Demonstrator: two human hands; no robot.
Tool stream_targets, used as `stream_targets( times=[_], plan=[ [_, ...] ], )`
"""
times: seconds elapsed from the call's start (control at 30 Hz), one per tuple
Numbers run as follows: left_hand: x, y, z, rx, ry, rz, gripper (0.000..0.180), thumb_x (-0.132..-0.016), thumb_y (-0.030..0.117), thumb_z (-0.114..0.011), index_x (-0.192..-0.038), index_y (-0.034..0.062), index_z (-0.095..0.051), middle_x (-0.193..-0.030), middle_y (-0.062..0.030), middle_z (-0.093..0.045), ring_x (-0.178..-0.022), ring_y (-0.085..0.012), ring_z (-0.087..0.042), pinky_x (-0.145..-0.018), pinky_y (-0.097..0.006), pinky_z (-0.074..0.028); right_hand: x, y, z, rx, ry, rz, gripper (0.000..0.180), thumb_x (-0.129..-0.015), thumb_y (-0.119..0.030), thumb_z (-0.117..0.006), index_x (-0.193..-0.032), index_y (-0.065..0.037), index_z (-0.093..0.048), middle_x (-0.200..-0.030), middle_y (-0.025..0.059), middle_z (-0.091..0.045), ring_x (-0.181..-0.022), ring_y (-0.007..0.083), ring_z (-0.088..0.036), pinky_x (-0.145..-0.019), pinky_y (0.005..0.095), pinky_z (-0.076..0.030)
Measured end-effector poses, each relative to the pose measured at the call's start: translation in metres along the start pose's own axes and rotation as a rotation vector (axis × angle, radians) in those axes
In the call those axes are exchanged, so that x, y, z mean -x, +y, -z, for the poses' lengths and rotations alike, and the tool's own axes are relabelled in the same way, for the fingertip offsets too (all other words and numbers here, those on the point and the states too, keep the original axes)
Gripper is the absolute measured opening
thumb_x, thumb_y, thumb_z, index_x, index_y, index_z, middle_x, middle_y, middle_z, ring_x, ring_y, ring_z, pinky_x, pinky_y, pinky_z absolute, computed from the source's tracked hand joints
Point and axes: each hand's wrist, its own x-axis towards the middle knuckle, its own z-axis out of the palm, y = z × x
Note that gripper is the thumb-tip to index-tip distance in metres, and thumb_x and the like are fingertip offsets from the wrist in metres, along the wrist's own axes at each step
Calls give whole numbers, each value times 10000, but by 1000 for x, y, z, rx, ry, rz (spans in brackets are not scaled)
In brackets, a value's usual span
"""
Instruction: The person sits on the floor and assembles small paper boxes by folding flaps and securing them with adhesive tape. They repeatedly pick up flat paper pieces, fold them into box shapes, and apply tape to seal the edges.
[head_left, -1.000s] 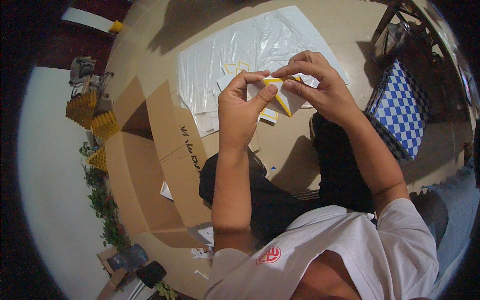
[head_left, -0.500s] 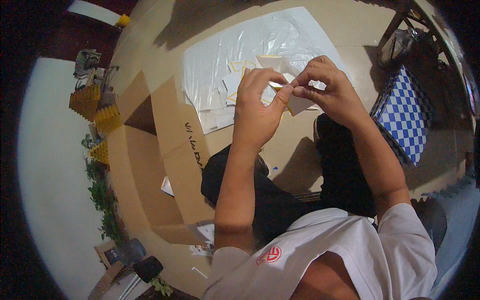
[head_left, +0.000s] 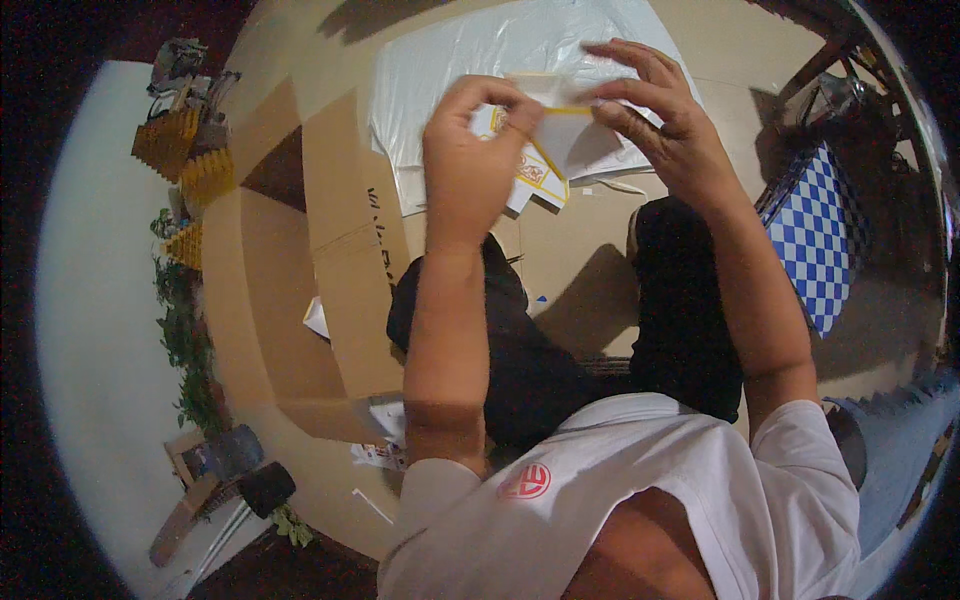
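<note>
Between my two hands hangs a small white folded card piece [head_left: 575, 140] with yellow edges. My left hand [head_left: 475, 160] is closed, pinching its left end between thumb and fingers. At the opposite end, my right hand [head_left: 665, 120] grips the upper edge between thumb and forefinger, its other fingers stretched out and blurred. Just below and behind lie white printed cards [head_left: 543, 178] with yellow outlines and brown-orange drawings, partly hidden by my left hand. Beneath everything spreads a white plastic-covered sheet [head_left: 415, 75] on the floor.
At my left stands an open cardboard box [head_left: 335, 210] holding a white folded piece [head_left: 316, 317]. Blue-and-white checked panels [head_left: 815, 240] lean at the right, near a dark-legged stand [head_left: 830, 85]. Potted plants [head_left: 190, 350] line the left wall. A paper scrap [head_left: 375, 505] lies beside the box.
My hands have drawn apart, the left one moving left, and the card piece now shows stretched between them. The printed drawings have come into sight. The whole view has shifted slightly.
</note>
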Motion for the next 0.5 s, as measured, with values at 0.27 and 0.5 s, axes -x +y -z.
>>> stream_targets(
  times=[0.27,0.5],
  plan=[
    [7,-23,166,-448,665,173,175,-833,143,-698,-954,21,-662,-988,-78,-657,-924,-166,-588,-824,-301,-470,-3,36,-7,-244,-192,-445,294,-916,-266,-607,-1124,-59,-636,-1114,113,-628,-1036,233,-584,-916,348,-439],
    [44,-38,171,-322,595,303,299,-837,170,-687,-1112,65,-638,-1089,-101,-638,-1044,-209,-573,-901,-345,-451,-1,78,-93,-122,-716,-479,460,-880,-281,-649,-1221,0,-523,-1180,208,-588,-1034,313,-600,-892,392,-480]
  ],
)
